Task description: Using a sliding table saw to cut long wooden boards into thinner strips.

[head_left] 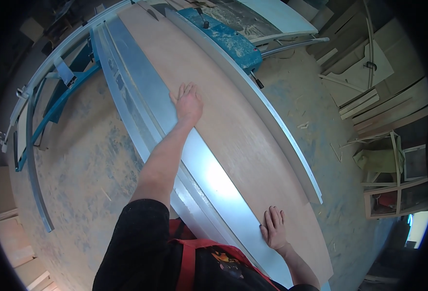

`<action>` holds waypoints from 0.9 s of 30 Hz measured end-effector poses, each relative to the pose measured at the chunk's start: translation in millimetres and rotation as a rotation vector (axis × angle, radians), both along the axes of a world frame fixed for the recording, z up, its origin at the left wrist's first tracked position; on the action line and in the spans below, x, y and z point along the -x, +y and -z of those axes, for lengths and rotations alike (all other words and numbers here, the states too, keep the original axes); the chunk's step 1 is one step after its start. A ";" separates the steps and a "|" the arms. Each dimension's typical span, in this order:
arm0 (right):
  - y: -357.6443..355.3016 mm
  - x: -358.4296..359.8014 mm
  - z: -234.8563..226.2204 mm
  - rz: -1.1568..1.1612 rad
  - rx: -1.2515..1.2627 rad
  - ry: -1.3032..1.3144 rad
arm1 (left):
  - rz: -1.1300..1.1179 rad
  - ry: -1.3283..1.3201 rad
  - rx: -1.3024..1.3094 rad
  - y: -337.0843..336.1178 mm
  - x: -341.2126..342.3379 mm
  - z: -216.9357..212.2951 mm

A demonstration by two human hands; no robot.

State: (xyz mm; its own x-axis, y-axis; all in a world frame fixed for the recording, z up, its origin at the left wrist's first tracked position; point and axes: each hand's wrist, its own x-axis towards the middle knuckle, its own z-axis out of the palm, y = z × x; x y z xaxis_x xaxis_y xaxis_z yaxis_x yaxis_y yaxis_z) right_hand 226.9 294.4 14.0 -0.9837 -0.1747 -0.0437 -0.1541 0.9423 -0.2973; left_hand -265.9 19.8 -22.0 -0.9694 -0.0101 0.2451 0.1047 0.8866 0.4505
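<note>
A long, reddish-brown wood panel lies along a sliding table saw, beside its silvery sliding table. My left hand presses on the panel near its left edge, fingers stretched forward and thumb apart. Lower down, my right hand rests flat on the near part of the panel with its fingers spread. Neither hand grips anything. Along the panel's right side runs a metal fence rail. A dusty blue housing with black handles stands beyond that rail. The saw blade cannot be made out.
At the left, a blue support frame with a curved metal arm juts over the dusty floor. Several boards and offcuts lean at the right, above a wooden cabinet frame. A metal bar sticks out beyond the blue housing.
</note>
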 end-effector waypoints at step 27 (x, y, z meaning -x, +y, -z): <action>-61.2 137.5 -3.9 0.012 0.053 0.150 | -0.032 0.294 -0.247 -1.5 17.0 6.4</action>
State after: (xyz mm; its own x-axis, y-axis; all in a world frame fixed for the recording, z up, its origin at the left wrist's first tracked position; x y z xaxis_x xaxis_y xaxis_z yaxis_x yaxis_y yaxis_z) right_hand 89.3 233.3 17.9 -0.9805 -0.1610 0.1125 -0.1892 0.9279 -0.3212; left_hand -282.9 18.3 -28.4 -0.8564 -0.1331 0.4989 0.2350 0.7599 0.6061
